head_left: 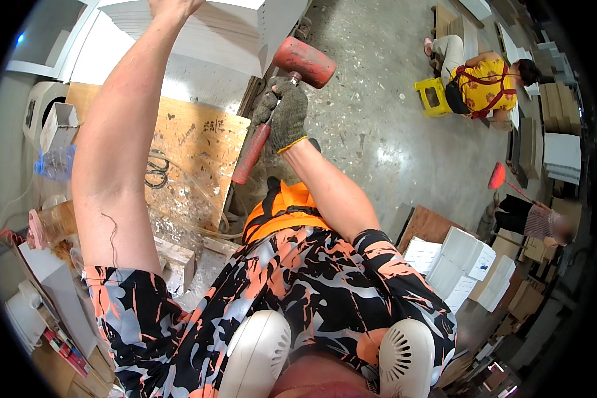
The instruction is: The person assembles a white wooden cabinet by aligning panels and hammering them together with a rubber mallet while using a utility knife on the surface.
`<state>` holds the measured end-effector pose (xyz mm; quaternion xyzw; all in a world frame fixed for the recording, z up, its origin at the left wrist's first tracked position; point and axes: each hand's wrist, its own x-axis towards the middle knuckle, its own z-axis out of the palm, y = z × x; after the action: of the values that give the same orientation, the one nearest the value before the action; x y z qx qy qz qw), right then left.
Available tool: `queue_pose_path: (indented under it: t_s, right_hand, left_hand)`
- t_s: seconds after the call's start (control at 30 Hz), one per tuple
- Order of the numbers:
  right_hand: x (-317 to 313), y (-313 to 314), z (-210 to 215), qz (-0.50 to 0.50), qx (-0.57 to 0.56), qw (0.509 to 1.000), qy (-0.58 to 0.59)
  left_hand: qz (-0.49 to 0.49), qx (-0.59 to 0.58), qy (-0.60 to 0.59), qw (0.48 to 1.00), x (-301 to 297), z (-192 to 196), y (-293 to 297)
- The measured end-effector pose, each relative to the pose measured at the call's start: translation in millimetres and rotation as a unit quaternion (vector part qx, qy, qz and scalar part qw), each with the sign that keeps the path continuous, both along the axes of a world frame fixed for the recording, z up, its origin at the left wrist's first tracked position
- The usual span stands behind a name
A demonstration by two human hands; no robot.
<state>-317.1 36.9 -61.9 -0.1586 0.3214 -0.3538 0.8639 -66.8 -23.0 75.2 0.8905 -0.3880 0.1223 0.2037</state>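
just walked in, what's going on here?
A gloved right hand grips a red mallet, its head beyond the fist. The left hand, cut off by the top edge, is near a white stack; contact can't be confirmed. Off right, a co-worker is by a yellow stool.

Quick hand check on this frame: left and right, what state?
Left hand: cut off by the top edge; cannot tell whether open or closed.
Right hand: closed, holding a red mallet.
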Motion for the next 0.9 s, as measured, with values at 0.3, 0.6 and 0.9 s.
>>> queue_pose_path:
  t_s: [0.3,0.6,0.9]
  right_hand:
    - [10.6,4.7,3.5,-0.009,-0.055,0.998,0.001]
    - [11.3,15.6,13.1,-0.015,-0.056,0.998,0.031]
    - [5.0,14.5,10.8,-0.012,-0.072,0.997,0.029]
  left_hand:
    - [0.004,0.000,-0.015,1.000,-2.0,1.2,1.5]
    - [0.007,-0.005,-0.021,1.000,-0.8,-2.2,1.3]
    - [0.003,-0.008,-0.032,0.999,2.6,-2.6,4.0]
